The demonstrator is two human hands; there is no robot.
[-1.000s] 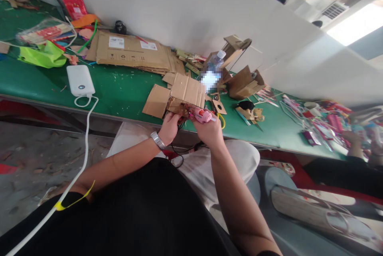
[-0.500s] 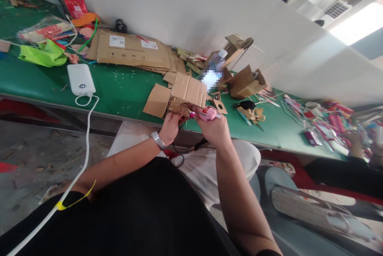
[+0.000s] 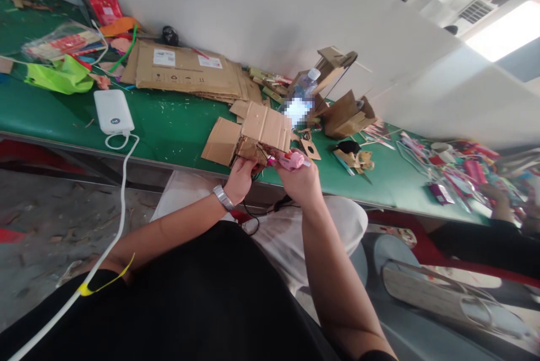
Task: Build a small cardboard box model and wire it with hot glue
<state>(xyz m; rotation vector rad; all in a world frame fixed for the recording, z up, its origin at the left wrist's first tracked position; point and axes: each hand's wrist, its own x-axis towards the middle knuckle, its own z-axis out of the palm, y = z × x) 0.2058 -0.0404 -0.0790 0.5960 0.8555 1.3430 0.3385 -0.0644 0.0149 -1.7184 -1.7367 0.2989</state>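
A small cardboard box (image 3: 266, 125) with an open side flap (image 3: 221, 141) sits at the front edge of the green table. My left hand (image 3: 239, 182), with a metal watch on the wrist, pinches the box's lower front edge; its fingertips are partly hidden beneath the cardboard. In my right hand (image 3: 298, 182) is a pink hot glue gun (image 3: 294, 161), a white glue stick poking out of its back end. Its nozzle points left at the box front, close to my left fingertips. A black cord (image 3: 252, 220) hangs below the hands.
Flattened cardboard (image 3: 185, 75), a white power bank (image 3: 113, 111) and a green bag (image 3: 61, 75) lie to the left. Behind the box stand a bottle (image 3: 307, 84) and a cardboard model (image 3: 349, 114). Another person's hand (image 3: 500, 201) is among craft supplies at far right.
Almost nothing differs. My right hand and the glue gun have shifted very slightly left; my left hand and the box stay in place.
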